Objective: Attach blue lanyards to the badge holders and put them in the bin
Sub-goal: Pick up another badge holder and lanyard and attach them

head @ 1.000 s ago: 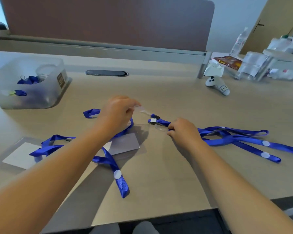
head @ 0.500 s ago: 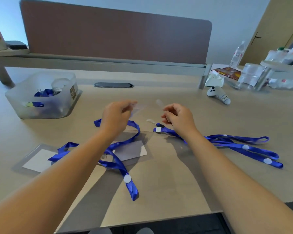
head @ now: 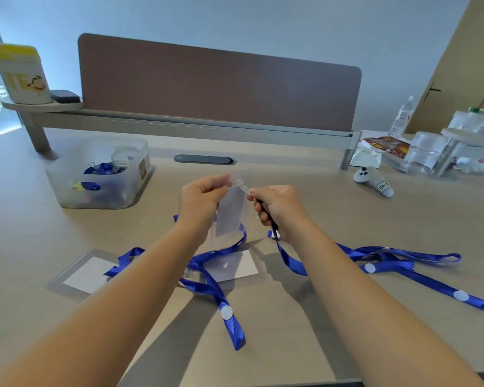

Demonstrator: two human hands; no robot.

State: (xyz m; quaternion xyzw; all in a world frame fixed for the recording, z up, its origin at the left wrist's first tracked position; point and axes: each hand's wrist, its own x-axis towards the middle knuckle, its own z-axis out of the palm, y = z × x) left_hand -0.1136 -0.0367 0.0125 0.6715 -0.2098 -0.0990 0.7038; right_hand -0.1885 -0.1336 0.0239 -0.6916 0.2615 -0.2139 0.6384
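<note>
My left hand [head: 200,198] pinches the top of a clear badge holder [head: 229,216] with a white card, held upright above the desk. My right hand [head: 277,208] grips the clip end of a blue lanyard [head: 375,261], right at the holder's top strap; the clip itself is hidden in my fingers. The lanyard trails down and to the right across the desk. A second badge holder [head: 235,265] lies under another blue lanyard [head: 215,291]. A third holder [head: 81,272] lies at the left. The translucent bin [head: 101,188] stands back left, with finished lanyards inside.
A white controller [head: 375,181] lies back right, beside clear containers [head: 428,155], a snack packet and a water bottle [head: 401,117]. A brown divider panel [head: 218,82] runs along the desk's back, with a cable grommet [head: 204,159] in front. A printed cup [head: 23,74] stands on the left shelf.
Both hands have risen from the desk. The left hand lifted the badge holder upright, and the right hand picked up the lanyard's clip end and brought it to the holder's top.
</note>
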